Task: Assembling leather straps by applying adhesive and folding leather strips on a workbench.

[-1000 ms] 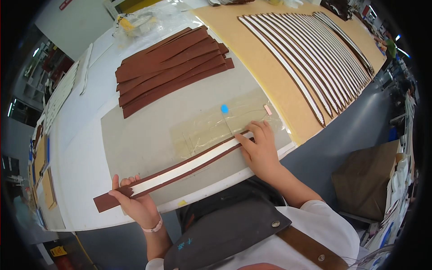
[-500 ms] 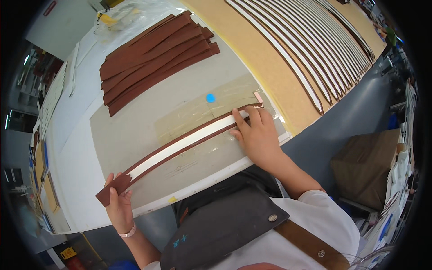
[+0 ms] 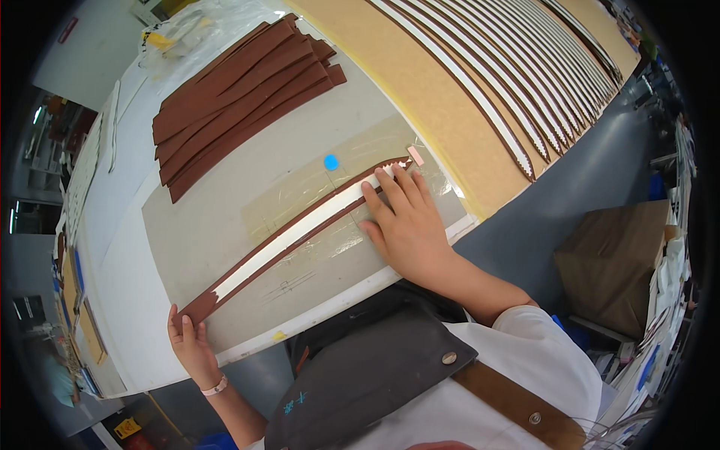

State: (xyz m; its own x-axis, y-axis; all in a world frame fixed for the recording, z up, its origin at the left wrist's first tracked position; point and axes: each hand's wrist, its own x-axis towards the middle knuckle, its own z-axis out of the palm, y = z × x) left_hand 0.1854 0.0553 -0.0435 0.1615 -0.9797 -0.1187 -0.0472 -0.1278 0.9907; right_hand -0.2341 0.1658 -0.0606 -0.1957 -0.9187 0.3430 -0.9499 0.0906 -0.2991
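A long, curved brown leather strip with a white band down its middle lies across the grey mat in front of me. The band's visible right end is jagged. My left hand pinches the strip's plain brown left end near the table's front edge, thumb on top. Toward the other end, my right hand rests on the strip, palm down and fingers spread, its fingertips on the white band. Under the strip is a yellowish clear sheet with a blue dot. A small pink piece sits by the strip's right tip.
Brown leather strips are piled at the back of the grey mat. On a tan board at right, several white-banded strips lie in rows. A plastic bag is at the far left; a brown box stands right of the table.
The strip's left end has come down closer to the mat. My right fingers have moved back from its right tip and spread flatter. The whole view has shifted slightly.
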